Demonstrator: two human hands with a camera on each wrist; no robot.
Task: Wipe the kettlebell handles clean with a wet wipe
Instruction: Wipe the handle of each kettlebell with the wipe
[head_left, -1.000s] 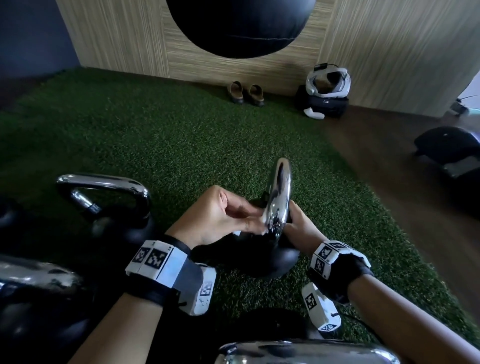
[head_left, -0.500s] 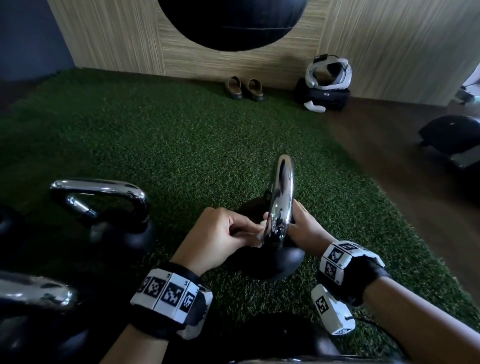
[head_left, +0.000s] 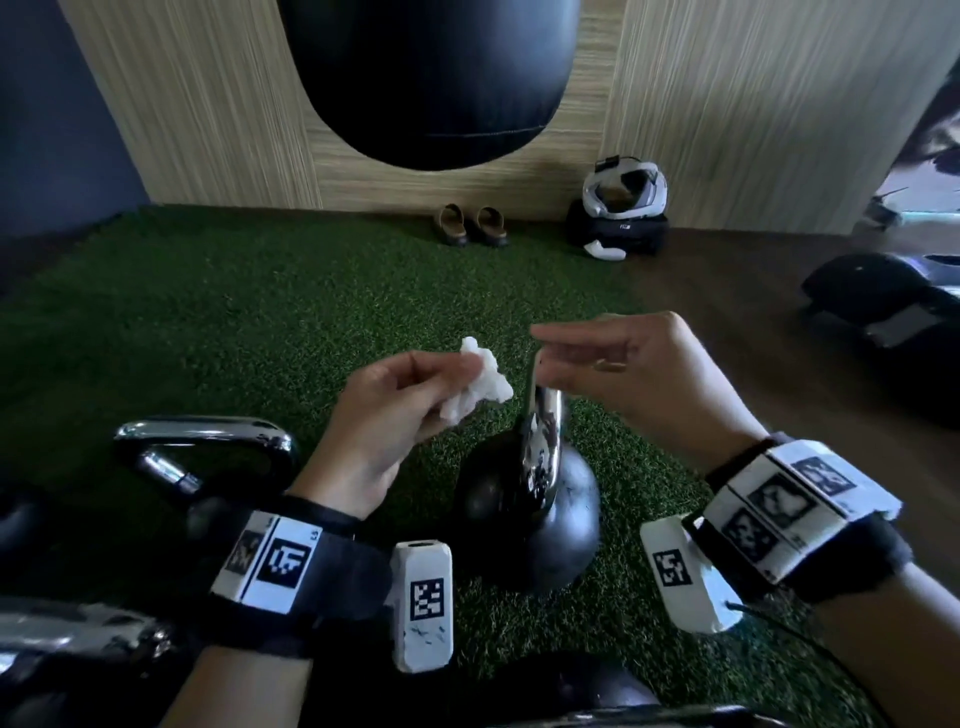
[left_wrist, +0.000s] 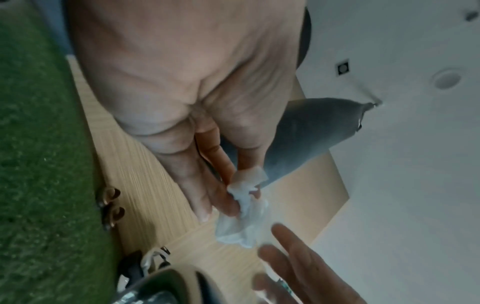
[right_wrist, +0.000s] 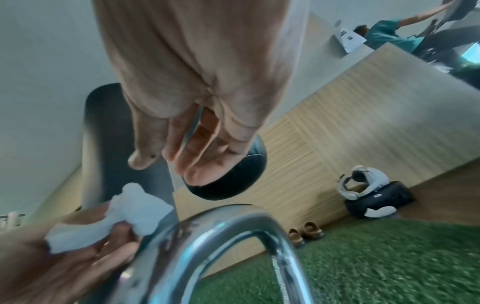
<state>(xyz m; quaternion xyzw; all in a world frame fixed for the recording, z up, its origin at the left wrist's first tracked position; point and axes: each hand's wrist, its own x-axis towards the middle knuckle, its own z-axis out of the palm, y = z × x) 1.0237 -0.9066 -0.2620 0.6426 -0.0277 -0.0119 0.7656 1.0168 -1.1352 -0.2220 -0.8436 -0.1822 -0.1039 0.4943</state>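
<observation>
A black kettlebell (head_left: 535, 519) with a chrome handle (head_left: 543, 436) stands upright on the green turf in the middle of the head view. Above and left of the handle, my left hand (head_left: 395, 410) pinches a crumpled white wet wipe (head_left: 480, 387) between thumb and fingers; the wipe (left_wrist: 244, 207) hangs from the fingertips in the left wrist view. My right hand (head_left: 623, 364) hovers just above the handle top with fingers extended and relaxed, holding nothing. In the right wrist view the handle (right_wrist: 226, 242) arches below the fingers (right_wrist: 197, 162), and the wipe (right_wrist: 130, 214) is at lower left.
A second kettlebell with a chrome handle (head_left: 208, 436) stands to the left, and more chrome handles (head_left: 67, 639) sit at the lower left. A black punching bag (head_left: 431, 78) hangs ahead. Sandals (head_left: 470, 224) and a white headset (head_left: 623, 200) lie by the wooden wall.
Both hands have lifted off the kettlebell handle. The left hand has come up with the wipe, and the right hand has let go and opened above the handle.
</observation>
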